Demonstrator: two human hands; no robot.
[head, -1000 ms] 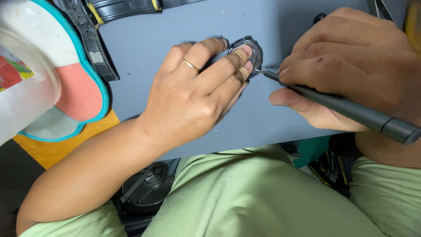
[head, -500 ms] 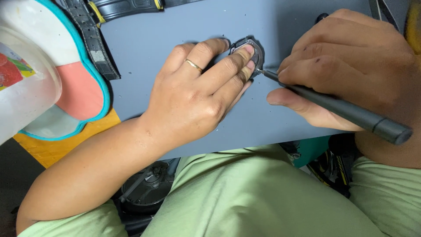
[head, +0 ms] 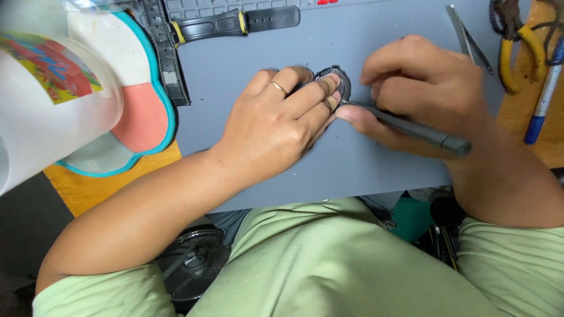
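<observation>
My left hand [head: 276, 126] presses a small dark watch case [head: 336, 82] flat onto the grey mat [head: 376, 170], fingers curled over it. My right hand [head: 423, 94] is closed around a dark tool [head: 420, 132], its tip touching the case's edge. Black straps [head: 235, 23] lie near the mat's far edge; tweezers [head: 467, 38] rest at right.

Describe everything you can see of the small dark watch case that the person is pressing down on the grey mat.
The watch case is small, dark and angular, with a lighter grey inner rim; it looks like plastic or metal. It lies flat on the grey mat, its straps off. The left hand covers most of it, fingers pressing on top. The right hand holds a slim dark tool whose tip meets the case's lower right edge.
</observation>
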